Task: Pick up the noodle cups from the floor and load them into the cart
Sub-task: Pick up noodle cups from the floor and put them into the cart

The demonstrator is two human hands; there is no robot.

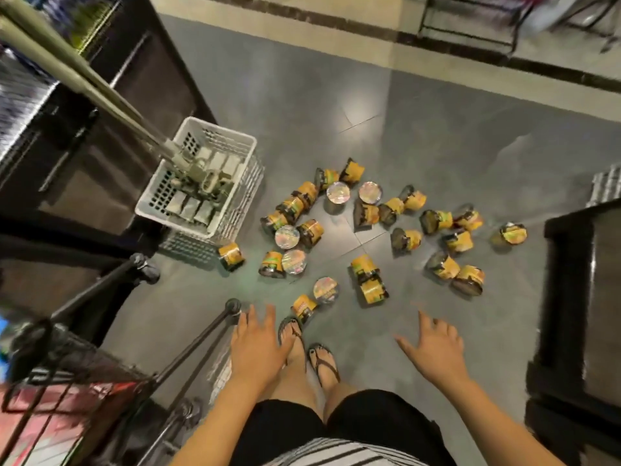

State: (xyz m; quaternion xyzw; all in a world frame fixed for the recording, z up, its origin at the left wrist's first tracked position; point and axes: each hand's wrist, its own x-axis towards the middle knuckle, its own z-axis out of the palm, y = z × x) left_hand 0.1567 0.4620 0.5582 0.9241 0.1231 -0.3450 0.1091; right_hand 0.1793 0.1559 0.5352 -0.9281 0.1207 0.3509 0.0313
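L hand (255, 344) & R hand (433, 348) both spread, empty, just right of cart (198, 344) | noodle cups (368, 279) scattered on floor (420, 146) beyond hands, right of cart, most tipped | white basket (159, 193) beyond cart

Dim indoor light, blurred wide-angle edges

A shop aisle; dark shelving (111, 105), wire cart (84, 375), white basket (198, 183)
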